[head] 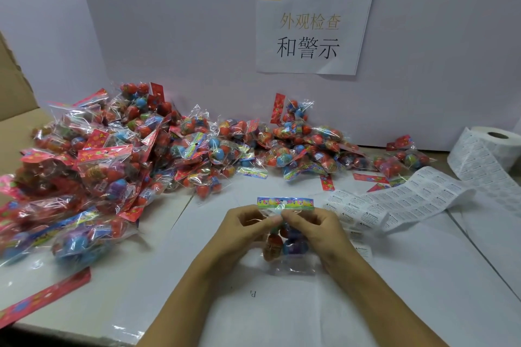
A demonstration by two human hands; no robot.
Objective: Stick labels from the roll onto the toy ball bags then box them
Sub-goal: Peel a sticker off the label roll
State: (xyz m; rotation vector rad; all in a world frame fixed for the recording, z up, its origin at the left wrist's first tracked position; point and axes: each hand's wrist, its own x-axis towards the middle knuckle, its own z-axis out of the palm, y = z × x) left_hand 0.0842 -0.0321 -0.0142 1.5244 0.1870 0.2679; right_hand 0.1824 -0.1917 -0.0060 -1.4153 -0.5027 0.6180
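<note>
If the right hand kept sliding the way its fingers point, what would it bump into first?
The right hand points left across the bag it pinches, so it would probably meet the left hand first; their fingertips nearly touch already.

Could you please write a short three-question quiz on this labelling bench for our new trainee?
1. True or false: both hands pinch one clear plastic bag of coloured toy balls.
2. On which side of that bag does the white roll of printed warning labels stand: A left, B right?
3. What brown container shows at the far left edge?

Key: 1 true; 2 B; 3 a cardboard box.
</note>
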